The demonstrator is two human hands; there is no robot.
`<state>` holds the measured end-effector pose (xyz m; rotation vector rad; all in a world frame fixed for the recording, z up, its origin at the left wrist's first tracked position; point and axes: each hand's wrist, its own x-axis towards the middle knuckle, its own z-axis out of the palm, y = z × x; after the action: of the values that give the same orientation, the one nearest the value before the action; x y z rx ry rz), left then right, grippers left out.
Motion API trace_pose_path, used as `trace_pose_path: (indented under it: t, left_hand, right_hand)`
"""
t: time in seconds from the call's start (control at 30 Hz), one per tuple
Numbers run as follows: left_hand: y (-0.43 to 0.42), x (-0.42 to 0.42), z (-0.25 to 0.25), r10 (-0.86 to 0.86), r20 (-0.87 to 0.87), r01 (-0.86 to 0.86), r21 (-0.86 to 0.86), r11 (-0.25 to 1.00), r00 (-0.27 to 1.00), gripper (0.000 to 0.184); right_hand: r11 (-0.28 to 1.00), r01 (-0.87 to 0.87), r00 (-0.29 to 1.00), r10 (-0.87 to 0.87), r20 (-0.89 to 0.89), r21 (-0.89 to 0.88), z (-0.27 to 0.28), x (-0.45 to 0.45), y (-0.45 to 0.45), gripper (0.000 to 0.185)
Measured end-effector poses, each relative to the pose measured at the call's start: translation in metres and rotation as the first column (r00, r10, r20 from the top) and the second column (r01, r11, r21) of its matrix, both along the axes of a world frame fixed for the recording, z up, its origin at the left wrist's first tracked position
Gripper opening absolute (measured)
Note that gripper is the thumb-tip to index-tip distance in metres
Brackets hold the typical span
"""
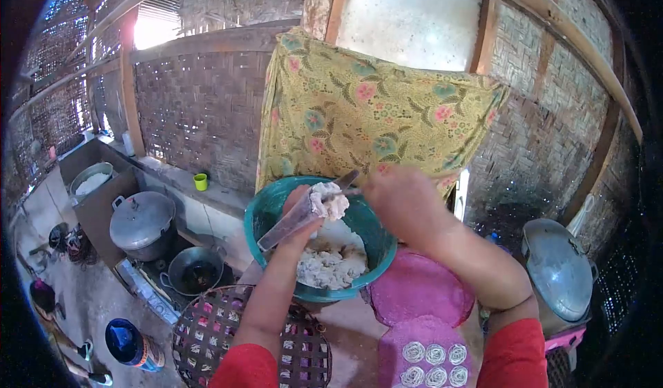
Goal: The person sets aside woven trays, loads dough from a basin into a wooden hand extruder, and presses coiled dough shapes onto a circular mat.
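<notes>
My left hand (297, 205) is wrapped round a long, greyish wooden-looking press (290, 223), tilted above the tub. A lump of white dough (329, 201) is heaped at its upper end. My right hand (406, 198), smeared by motion, is closed round a thin metal utensil, perhaps a spoon (351, 192), whose tip meets the dough. Beneath both hands, the green plastic tub (378, 267) holds more crumbly white dough (331, 267).
Pink mats (423, 284) lie right of the tub, with several round white noodle nests (435, 353). A woven basket (252, 346) stands in front. Left are a lidded pot (143, 222), a wok (192, 272) and a green cup (200, 181). Another lidded pot (563, 270) stands right.
</notes>
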<state>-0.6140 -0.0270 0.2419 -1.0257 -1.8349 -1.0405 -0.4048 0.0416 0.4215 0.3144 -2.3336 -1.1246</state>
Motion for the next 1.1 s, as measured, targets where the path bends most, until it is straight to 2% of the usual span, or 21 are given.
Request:
trace_pose_path:
  t: [0.07, 0.1, 0.13, 0.17, 0.23, 0.27, 0.33, 0.37, 0.4, 0.47, 0.53, 0.57, 0.63, 0.67, 0.7, 0.73, 0.77, 0.8, 0.87, 0.97, 1.1]
  left_hand:
    - [-0.004, 0.005, 0.001, -0.300, 0.077, 0.278, 0.216, 0.936, 0.951, 0.023]
    - [0.006, -0.007, -0.011, -0.201, 0.078, 0.188, 0.153, 0.970, 0.976, 0.026]
    - [0.013, -0.019, -0.023, -0.204, 0.078, 0.190, 0.153, 0.970, 0.976, 0.026]
    - [0.018, -0.030, -0.033, -0.362, 0.176, 0.302, 0.298, 0.906, 0.915, 0.024]
    - [0.036, -0.057, -0.058, -0.516, 0.248, 0.377, 0.444, 0.813, 0.820, 0.022]
    - [0.041, -0.059, -0.057, -0.654, 0.236, 0.437, 0.579, 0.689, 0.719, 0.020]
    - [0.041, -0.057, -0.064, -0.778, 0.201, 0.468, 0.700, 0.539, 0.595, 0.018]
    - [0.010, -0.021, -0.030, -0.458, 0.222, 0.369, 0.348, 0.862, 0.861, 0.016]
    - [-0.006, 0.001, -0.009, -0.095, 0.069, 0.097, -0.034, 0.995, 0.993, 0.015]
    - [-0.003, 0.004, -0.007, -0.104, 0.060, 0.106, -0.033, 0.994, 0.993, 0.015]
    - [0.001, 0.004, -0.003, -0.108, 0.041, 0.109, -0.023, 0.994, 0.993, 0.015]
    - [0.001, 0.005, -0.005, -0.107, 0.039, 0.108, -0.019, 0.994, 0.993, 0.015]
    - [0.005, -0.002, -0.010, 0.001, 0.035, -0.002, 0.021, 1.000, 0.999, 0.017]
    - [0.008, -0.011, -0.016, 0.009, 0.035, -0.010, 0.027, 1.000, 0.999, 0.017]
    - [0.007, -0.013, -0.015, -0.228, 0.156, 0.190, 0.225, 0.956, 0.961, 0.019]
    - [0.007, -0.011, -0.015, -0.294, 0.178, 0.230, 0.309, 0.923, 0.939, 0.021]
    - [0.004, -0.003, -0.008, -0.361, 0.189, 0.266, 0.394, 0.880, 0.913, 0.024]
    - [-0.003, 0.006, -0.002, -0.365, 0.190, 0.269, 0.397, 0.877, 0.911, 0.024]
    - [-0.010, 0.012, 0.004, -0.081, 0.188, 0.057, 0.129, 0.990, 0.979, 0.018]
    - [-0.006, -0.002, 0.002, -0.060, 0.138, 0.042, 0.130, 0.991, 0.989, 0.018]
    - [-0.003, -0.009, -0.012, -0.013, 0.067, 0.005, 0.113, 0.994, 0.998, 0.019]
  right_hand:
    - [0.998, -0.052, 0.997, 0.050, -0.059, -0.042, 0.000, -0.001, 0.001, 0.006]
    - [1.000, -0.009, 0.999, 0.009, -0.041, -0.023, -0.006, -0.004, -0.002, 0.006]
    - [1.000, 0.031, 0.999, -0.031, -0.028, -0.003, -0.011, -0.007, -0.005, 0.007]
    - [0.999, 0.033, 0.999, -0.034, -0.030, -0.005, -0.019, -0.006, -0.010, 0.007]
    - [0.991, 0.112, 0.994, -0.112, -0.015, 0.078, -0.036, -0.005, -0.021, 0.005]
    - [0.991, 0.112, 0.994, -0.112, -0.012, 0.077, -0.038, -0.010, -0.024, 0.005]
    - [0.987, 0.129, 0.991, -0.132, 0.029, 0.092, -0.045, -0.020, -0.025, 0.003]
    - [0.987, 0.134, 0.990, -0.137, 0.031, 0.092, -0.053, -0.027, -0.021, 0.003]
    - [0.996, 0.045, 0.999, -0.045, -0.001, 0.075, -0.063, -0.036, -0.015, 0.003]
    - [0.997, -0.040, 0.998, 0.042, -0.040, 0.061, -0.081, -0.044, -0.009, 0.003]
    - [0.949, 0.079, 0.984, -0.025, -0.178, 0.305, -0.094, -0.043, -0.010, 0.003]
    - [0.949, 0.078, 0.984, -0.025, -0.175, 0.305, -0.085, -0.034, -0.014, 0.003]
    - [0.985, 0.159, 0.980, -0.165, 0.113, 0.060, -0.045, -0.007, -0.026, 0.006]
    - [0.986, 0.151, 0.981, -0.158, 0.113, 0.066, -0.032, 0.003, -0.025, 0.006]
    - [0.991, 0.128, 0.992, -0.128, -0.003, -0.025, -0.021, 0.013, -0.021, 0.005]
    - [0.989, 0.097, 0.986, -0.111, -0.121, -0.115, -0.015, 0.017, -0.018, 0.006]
    - [0.989, 0.098, 0.987, -0.111, -0.119, -0.111, -0.013, 0.015, -0.016, 0.006]
    - [0.973, 0.186, 0.977, -0.198, -0.083, -0.135, -0.011, 0.013, -0.013, 0.006]
    - [0.948, 0.279, 0.956, -0.290, -0.051, -0.155, -0.015, 0.012, -0.010, 0.010]
    - [0.995, 0.040, 0.997, -0.046, -0.062, -0.091, -0.031, 0.007, -0.023, 0.005]
    - [0.983, 0.160, 0.986, -0.163, -0.030, -0.093, -0.042, -0.011, -0.039, 0.006]
